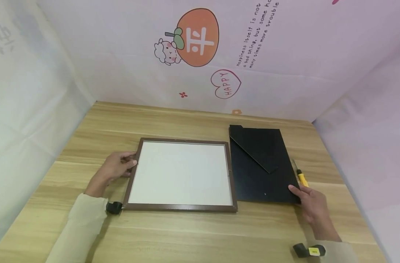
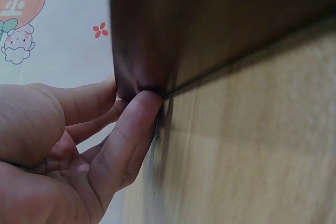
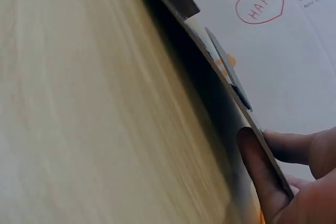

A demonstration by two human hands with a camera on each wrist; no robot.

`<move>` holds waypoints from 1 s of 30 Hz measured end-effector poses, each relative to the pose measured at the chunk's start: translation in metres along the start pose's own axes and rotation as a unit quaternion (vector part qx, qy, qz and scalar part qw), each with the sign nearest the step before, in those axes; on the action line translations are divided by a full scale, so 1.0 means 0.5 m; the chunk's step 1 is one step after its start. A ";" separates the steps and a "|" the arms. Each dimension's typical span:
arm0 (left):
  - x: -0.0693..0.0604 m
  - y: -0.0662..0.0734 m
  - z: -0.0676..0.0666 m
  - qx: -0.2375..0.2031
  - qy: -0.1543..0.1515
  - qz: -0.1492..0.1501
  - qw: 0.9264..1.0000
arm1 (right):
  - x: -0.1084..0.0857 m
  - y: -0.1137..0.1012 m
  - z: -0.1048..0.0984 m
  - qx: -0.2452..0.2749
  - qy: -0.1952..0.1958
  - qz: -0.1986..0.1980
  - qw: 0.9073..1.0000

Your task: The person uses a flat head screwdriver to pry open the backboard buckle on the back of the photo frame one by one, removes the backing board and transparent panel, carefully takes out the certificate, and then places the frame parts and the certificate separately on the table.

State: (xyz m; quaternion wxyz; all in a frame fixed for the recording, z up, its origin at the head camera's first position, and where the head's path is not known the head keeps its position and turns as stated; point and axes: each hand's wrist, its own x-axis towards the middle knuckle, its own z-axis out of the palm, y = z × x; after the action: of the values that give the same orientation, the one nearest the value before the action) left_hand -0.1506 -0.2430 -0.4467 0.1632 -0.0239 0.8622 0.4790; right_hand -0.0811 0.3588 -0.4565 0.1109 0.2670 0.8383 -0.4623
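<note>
From where I stand, the head view shows a brown frame (image 1: 183,208) lying flat left of centre on the wooden table (image 1: 187,237), a white panel (image 1: 180,173) within its border. Right of it is a black backing board (image 1: 252,184) with its stand flap (image 1: 260,146); a yellow-handled screwdriver (image 1: 303,179) lies just beyond, at the right. The board is off and the panel sits inside the border, I'd judge; frame and backing remain two separate pieces. The left hand (image 1: 114,168) is at the frame's left side, the right hand (image 1: 314,204) on the board's lower right corner.

In the left wrist view, thumb and fingertips pinch the frame's edge near the centre.

In the right wrist view, the board, tilted off the table, is gripped at lower right, fingers on both faces.
</note>
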 end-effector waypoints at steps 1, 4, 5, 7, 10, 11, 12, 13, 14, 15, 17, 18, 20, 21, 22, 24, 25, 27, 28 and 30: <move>0.000 0.000 0.000 0.000 0.000 0.001 1.000 | 0.001 0.001 -0.001 -0.023 0.013 -0.003 1.000; 0.001 -0.001 -0.001 0.001 -0.001 0.004 1.000 | -0.002 0.004 -0.002 -0.087 0.048 -0.027 0.995; 0.001 -0.001 -0.001 0.002 -0.001 0.005 1.000 | -0.003 0.005 -0.002 -0.104 0.062 -0.037 0.992; 0.002 0.000 -0.001 0.002 -0.001 0.007 1.000 | -0.007 0.006 -0.001 -0.130 0.087 -0.054 0.986; 0.001 0.001 -0.001 0.002 0.000 0.004 1.000 | -0.013 0.004 0.002 -0.176 0.124 -0.089 0.973; 0.001 0.001 -0.001 0.002 0.000 0.002 1.000 | -0.014 0.003 0.002 -0.187 0.132 -0.098 0.969; 0.001 0.001 -0.001 0.001 0.001 0.001 1.000 | -0.015 0.001 0.003 -0.200 0.141 -0.105 0.964; 0.001 0.001 -0.001 0.001 0.002 -0.001 1.000 | -0.015 -0.001 0.003 -0.213 0.150 -0.114 0.959; 0.001 0.001 0.000 0.000 0.003 -0.002 1.000 | -0.016 -0.003 0.003 -0.224 0.157 -0.119 0.954; 0.001 0.001 0.000 0.001 0.002 -0.002 1.000 | -0.016 -0.004 0.003 -0.234 0.162 -0.123 0.951; 0.001 0.001 0.000 0.003 0.003 -0.001 1.000 | -0.016 -0.007 0.004 -0.255 0.171 -0.128 0.943; 0.001 0.000 0.000 0.005 0.005 0.000 1.000 | -0.016 -0.008 0.005 -0.264 0.176 -0.131 0.939; 0.002 0.000 0.001 0.011 0.008 0.002 1.000 | -0.016 -0.009 0.007 -0.277 0.185 -0.138 0.933; 0.002 0.000 0.001 0.014 0.009 0.004 1.000 | -0.016 -0.009 0.008 -0.281 0.189 -0.142 0.930; 0.002 0.000 0.001 0.016 0.011 0.005 1.000 | -0.016 -0.009 0.010 -0.282 0.192 -0.146 0.929; 0.003 -0.001 0.001 0.019 0.013 0.007 1.000 | -0.016 -0.009 0.012 -0.278 0.195 -0.150 0.929; 0.003 -0.001 0.001 0.019 0.013 0.008 1.000 | -0.016 -0.009 0.013 -0.274 0.196 -0.150 0.929; 0.003 -0.001 0.001 0.018 0.013 0.009 1.000 | -0.016 -0.010 0.014 -0.267 0.193 -0.151 0.932; 0.003 -0.001 0.000 0.018 0.012 0.009 1.000 | -0.016 -0.011 0.014 -0.263 0.192 -0.151 0.933; 0.003 -0.002 0.000 0.017 0.011 0.009 1.000 | -0.016 -0.012 0.015 -0.258 0.191 -0.152 0.935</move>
State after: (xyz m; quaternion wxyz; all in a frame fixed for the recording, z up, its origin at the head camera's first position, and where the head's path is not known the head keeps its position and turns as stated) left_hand -0.1518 -0.2433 -0.4481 0.1495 -0.0187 0.8720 0.4657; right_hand -0.0781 0.3472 -0.4529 -0.0576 0.1815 0.9648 -0.1815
